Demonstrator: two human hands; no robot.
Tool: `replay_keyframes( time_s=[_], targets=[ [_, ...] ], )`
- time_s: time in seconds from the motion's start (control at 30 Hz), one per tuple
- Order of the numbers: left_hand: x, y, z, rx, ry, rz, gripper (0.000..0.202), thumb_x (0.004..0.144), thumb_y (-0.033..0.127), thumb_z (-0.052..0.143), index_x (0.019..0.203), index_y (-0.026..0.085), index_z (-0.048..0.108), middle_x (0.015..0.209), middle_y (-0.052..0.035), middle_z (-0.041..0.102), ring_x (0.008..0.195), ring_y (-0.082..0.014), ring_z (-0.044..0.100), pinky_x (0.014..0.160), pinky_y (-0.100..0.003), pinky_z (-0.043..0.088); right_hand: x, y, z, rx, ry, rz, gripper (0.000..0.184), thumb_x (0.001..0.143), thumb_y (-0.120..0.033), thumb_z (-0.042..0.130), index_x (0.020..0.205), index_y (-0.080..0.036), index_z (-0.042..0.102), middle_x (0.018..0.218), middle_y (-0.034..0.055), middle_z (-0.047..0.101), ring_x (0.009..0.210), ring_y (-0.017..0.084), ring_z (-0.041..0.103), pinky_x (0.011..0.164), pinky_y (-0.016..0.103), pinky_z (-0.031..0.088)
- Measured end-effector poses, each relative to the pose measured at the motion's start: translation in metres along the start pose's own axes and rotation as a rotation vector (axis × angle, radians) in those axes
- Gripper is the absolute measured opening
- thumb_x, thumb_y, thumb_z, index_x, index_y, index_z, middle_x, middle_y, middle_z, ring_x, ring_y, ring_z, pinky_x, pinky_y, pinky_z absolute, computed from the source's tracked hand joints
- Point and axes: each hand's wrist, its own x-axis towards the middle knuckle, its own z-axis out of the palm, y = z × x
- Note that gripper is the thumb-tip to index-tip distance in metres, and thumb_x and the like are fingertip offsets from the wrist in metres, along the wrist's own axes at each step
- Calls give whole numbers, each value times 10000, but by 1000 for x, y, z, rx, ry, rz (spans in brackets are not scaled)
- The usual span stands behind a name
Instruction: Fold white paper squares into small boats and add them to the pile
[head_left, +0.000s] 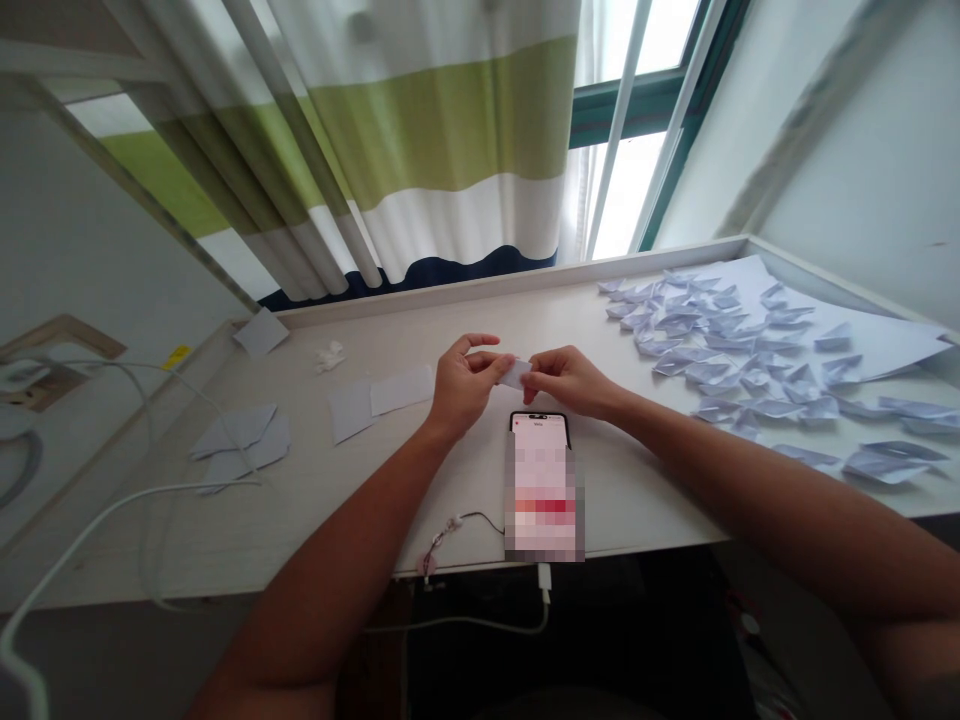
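Note:
Between my two hands is a small folded piece of white paper [514,375], held just above the desk. My left hand [466,378] pinches its left end with thumb and fingers, the index finger stretched out above. At its right end, my right hand [564,380] grips it between thumb and curled fingers. A phone [541,470] with a lit, blurred screen lies right below the hands, near the desk's front edge. Two flat paper pieces [401,391] rest to the left of my left hand. The exact folds in the held paper are too small to tell.
Many folded paper boats [705,340] cover the desk's right side, partly on large white sheets [885,320]. Paper slips [244,440] lie at left, near a crumpled scrap [330,356]. White cables [135,495] cross the left side; a charging plug [544,580] hangs at the phone.

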Motion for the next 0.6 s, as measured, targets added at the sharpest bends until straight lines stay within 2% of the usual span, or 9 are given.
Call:
replay_keyframes(
  time_s=[0.03, 0.13, 0.23, 0.33, 0.47, 0.6],
  targets=[
    [0, 1, 0, 16, -12, 2, 522, 708, 420, 994, 1056, 185, 684, 805, -29, 822, 708, -173, 726, 721, -302, 547, 0, 0, 1, 34, 34, -21, 220, 840, -387, 851, 801, -184, 776, 728, 46, 798, 649, 190, 755, 633, 309, 594],
    [0, 2, -1, 10, -32, -8, 510, 718, 430, 993, 1035, 188, 674, 815, -32, 817, 727, -171, 729, 726, -298, 542, 0, -1, 3, 125, 116, -113, 399, 801, -501, 946, 998, -191, 791, 795, 39, 811, 679, 206, 783, 657, 352, 645],
    [0, 1, 0, -50, -42, -10, 510, 707, 420, 1001, 1024, 198, 668, 912, -40, 826, 802, -165, 741, 763, -296, 557, 1, -2, 6, 176, 179, -165, 478, 794, -599, 946, 1021, -196, 823, 809, 40, 816, 697, 206, 787, 728, 409, 694],
    [0, 0, 1, -37, -68, 36, 465, 708, 405, 1001, 988, 200, 693, 881, -19, 807, 789, -153, 730, 778, -300, 570, 2, -1, 8, 235, 251, -160, 491, 771, -607, 966, 1028, -207, 843, 807, 28, 819, 702, 202, 794, 786, 440, 718],
    [-1, 2, 2, -27, -49, 60, 365, 743, 420, 976, 905, 199, 734, 780, -1, 775, 716, -151, 701, 743, -316, 576, 2, 0, 7, 261, 225, -149, 472, 771, -590, 977, 1045, -224, 860, 870, 37, 835, 718, 202, 806, 805, 450, 732],
    [-2, 4, 2, -56, -29, 27, 339, 720, 396, 990, 867, 191, 764, 800, -10, 777, 713, -154, 709, 763, -334, 590, 0, -3, 5, 213, 201, -156, 472, 813, -612, 940, 1099, -243, 870, 956, 43, 844, 728, 197, 812, 798, 444, 739]
  ],
)
